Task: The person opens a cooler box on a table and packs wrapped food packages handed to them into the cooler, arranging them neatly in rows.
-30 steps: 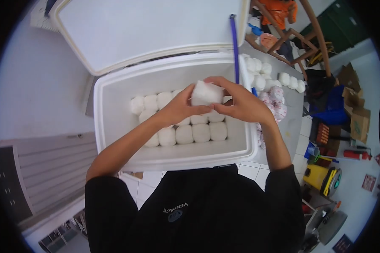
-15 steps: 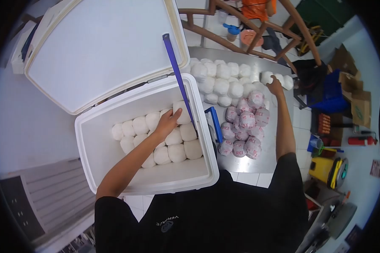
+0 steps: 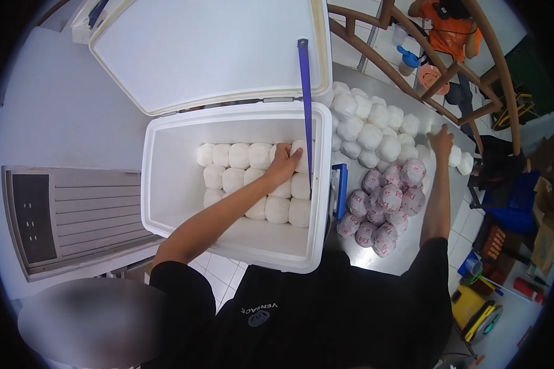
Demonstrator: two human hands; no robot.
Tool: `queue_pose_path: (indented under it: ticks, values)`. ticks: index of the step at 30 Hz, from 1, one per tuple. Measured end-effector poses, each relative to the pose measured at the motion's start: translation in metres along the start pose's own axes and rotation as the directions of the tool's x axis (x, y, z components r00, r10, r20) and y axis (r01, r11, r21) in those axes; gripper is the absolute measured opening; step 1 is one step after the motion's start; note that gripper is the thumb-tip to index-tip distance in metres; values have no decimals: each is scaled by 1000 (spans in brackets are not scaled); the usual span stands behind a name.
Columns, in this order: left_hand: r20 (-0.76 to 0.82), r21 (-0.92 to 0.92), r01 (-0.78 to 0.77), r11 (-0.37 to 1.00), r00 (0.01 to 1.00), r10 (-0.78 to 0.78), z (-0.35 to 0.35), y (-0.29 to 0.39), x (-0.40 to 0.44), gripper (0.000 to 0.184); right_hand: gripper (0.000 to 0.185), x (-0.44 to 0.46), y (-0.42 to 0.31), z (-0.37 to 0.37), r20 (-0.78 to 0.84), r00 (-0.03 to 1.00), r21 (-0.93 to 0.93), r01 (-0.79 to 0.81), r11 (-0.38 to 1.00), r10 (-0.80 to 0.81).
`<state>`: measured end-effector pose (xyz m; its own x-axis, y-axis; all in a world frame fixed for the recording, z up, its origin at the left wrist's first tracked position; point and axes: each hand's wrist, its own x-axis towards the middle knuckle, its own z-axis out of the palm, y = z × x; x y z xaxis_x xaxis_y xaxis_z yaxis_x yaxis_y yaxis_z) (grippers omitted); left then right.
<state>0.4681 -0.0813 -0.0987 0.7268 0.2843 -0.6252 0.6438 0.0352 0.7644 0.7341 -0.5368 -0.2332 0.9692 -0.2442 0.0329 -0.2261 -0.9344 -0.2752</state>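
Observation:
Inside the white cooler box, my left hand [image 3: 283, 166] is closed on a white paper-wrapped bundle [image 3: 301, 152] at the far right corner of the top row. More white wrapped bundles [image 3: 232, 179] lie packed in rows under and beside it. Over on the metal table, my right hand [image 3: 440, 141] reaches to the far right, its fingers curled over a white bundle that it mostly hides. Two more white bundles [image 3: 465, 163] sit just right of that hand. Between my arms lie bundles with red "RICE" print [image 3: 391, 198], and behind them a pile of white ones [image 3: 369, 136].
The cooler box [image 3: 228, 251] has its lid [image 3: 209, 55] raised, with a purple strap [image 3: 306, 104] running down to the box. A blue handle [image 3: 340, 190] sticks out between box and metal table [image 3: 375, 258]. Brown railing [image 3: 406, 74] borders the far side; a person in orange [image 3: 452, 37] is beyond.
My view has turned, so the scene sits further right. My left hand stays at the same corner bundle. My right hand has moved further over the bundle at the table's far side.

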Motion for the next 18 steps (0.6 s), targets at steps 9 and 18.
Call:
queue_pose_path:
  ticks: [9, 18]
  values:
    - [251, 148, -436, 887, 885, 393, -47, 74, -79, 60, 46, -205, -153, -251, 14, 944, 953, 87, 289, -330]
    - [347, -280, -329, 902, 841, 415, -11, 94, -155, 50, 37, -290, -208, -278, -96, 779, 955, 247, 163, -620]
